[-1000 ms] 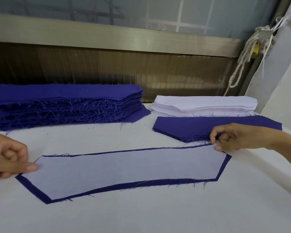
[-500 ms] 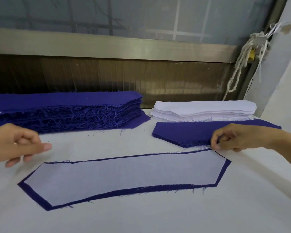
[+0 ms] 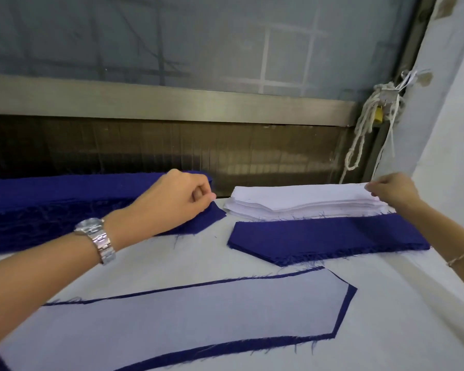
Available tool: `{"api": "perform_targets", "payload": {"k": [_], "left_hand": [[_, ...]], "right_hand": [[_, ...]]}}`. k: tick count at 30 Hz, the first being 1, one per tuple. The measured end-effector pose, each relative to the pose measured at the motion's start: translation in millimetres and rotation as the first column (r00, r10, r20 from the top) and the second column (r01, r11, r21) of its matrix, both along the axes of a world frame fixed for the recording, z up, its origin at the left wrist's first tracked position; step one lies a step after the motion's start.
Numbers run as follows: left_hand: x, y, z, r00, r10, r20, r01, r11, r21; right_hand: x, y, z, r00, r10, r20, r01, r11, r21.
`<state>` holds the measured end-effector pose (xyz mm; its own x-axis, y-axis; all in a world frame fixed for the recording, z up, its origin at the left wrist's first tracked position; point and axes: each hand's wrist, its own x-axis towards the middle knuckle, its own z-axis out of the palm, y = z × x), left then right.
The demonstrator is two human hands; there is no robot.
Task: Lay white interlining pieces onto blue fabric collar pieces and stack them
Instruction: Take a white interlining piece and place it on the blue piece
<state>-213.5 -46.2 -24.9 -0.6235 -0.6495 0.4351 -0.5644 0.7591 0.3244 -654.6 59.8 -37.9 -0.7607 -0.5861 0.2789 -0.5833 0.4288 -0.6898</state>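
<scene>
Beyond the small blue pile, right fingers pinch white interlining; left fingers pinch the blue stack.

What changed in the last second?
Both hands left the paired piece and reached away: the left hand now pinches a corner of the big blue stack, the right hand pinches the right end of the white interlining stack. The paired piece and small blue stack unmoved.
</scene>
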Motion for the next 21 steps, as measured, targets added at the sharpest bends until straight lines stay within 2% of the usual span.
{"api": "perform_targets", "payload": {"k": [5,12,16,21], "left_hand": [[-74.3,-17.2,-4.8,0.989,-0.132,0.06,0.139,0.981,-0.136],[-126.0,-46.1,-23.8,0.99,0.015,0.142,0.003,0.992,-0.124],[-132.9,-57.3,-25.7,0.993,0.038,0.11,-0.03,0.997,-0.066],[-137.6,-63.7,-30.1,0.996,0.037,0.086,-0.034,0.999,-0.037]], "right_hand": [[-43.9,-2.0,-5.9,0.974,-0.191,-0.125,0.199,0.978,0.059],[-73.5,-19.0,-17.2,0.938,-0.224,-0.265,0.272,0.948,0.162],[-85.1,-29.7,-21.9,0.938,-0.232,-0.257,0.289,0.934,0.21],[-92.7,-35.0,-23.6,0.948,-0.248,-0.199,0.286,0.939,0.192]]}}
